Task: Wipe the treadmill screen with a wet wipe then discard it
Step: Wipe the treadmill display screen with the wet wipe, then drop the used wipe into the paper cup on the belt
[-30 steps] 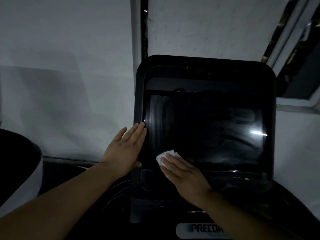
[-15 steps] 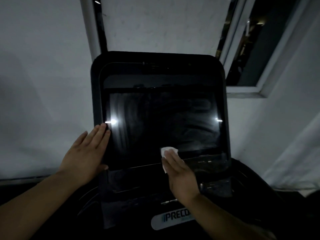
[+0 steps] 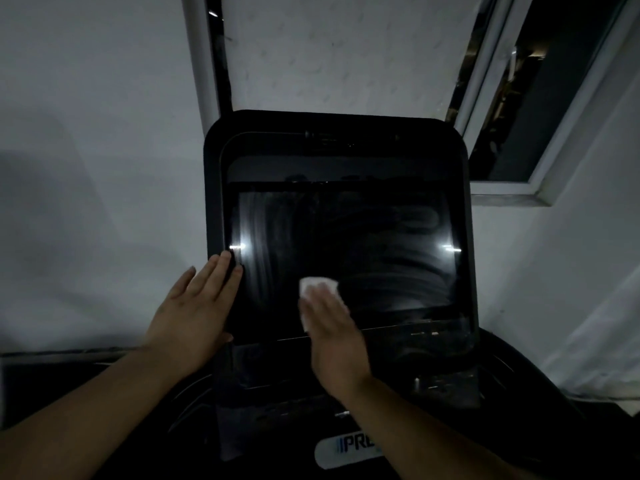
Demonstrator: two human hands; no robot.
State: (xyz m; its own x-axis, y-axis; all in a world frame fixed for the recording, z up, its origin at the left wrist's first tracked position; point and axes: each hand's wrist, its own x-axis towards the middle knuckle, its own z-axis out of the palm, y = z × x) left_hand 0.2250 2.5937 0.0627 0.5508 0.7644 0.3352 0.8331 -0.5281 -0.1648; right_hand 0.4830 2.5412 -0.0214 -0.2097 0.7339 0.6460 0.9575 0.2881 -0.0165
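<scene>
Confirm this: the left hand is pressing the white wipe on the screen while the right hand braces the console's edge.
Wrong: the hands are swapped. In the head view the right hand presses the white wipe on the screen, and the left hand braces the console's left edge.

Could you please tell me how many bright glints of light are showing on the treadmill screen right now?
2. One glint sits at the left edge of the treadmill screen, just above the left hand fingertips; the other glint sits near the right edge, at similar height.
</scene>
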